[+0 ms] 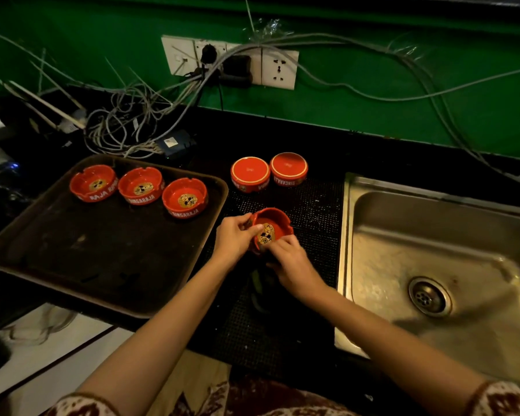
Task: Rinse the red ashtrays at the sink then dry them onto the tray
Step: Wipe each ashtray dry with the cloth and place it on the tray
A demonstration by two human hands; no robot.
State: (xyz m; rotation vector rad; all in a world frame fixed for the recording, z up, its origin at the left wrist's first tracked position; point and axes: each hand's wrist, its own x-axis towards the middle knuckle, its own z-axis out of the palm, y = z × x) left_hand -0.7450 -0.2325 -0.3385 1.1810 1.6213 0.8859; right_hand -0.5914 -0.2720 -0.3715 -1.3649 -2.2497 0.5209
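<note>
While both hands work over the black mesh mat (pixel 312 211), the held ashtray (pixel 272 226) sits between them, clear of the mat and tipped so that its opening faces the person. The left hand (pixel 234 238) grips the left rim, fingers curled round the outside and thumb over the edge. The right hand (pixel 293 267) pinches the near rim from below, fingers bunched together. A dark cloth (pixel 257 283) appears to hang under that hand, but whether the fingers also hold it cannot be told.

The ashtray is round and has no long axis, so only its tilt matters: it probably needs levelling before it is set down. The tray (pixel 102 265) lies directly to the left, just beside the mat. The left hand is the nearer one and is judged the likelier carrier.

On the tray's far side stands a row of three ashtrays (pixel 140 186), all upright, with bare tray in front of them. Beyond the hands, two upturned ashtrays (pixel 249 174) rest on the mat, side by side. The steel sink (pixel 433 235) adjoins the mat on the right.

Behind runs a dark counter (pixel 282 130), then a green wall (pixel 373 85) with a socket plate (pixel 278 69) and tangled cables (pixel 126 124).
</note>
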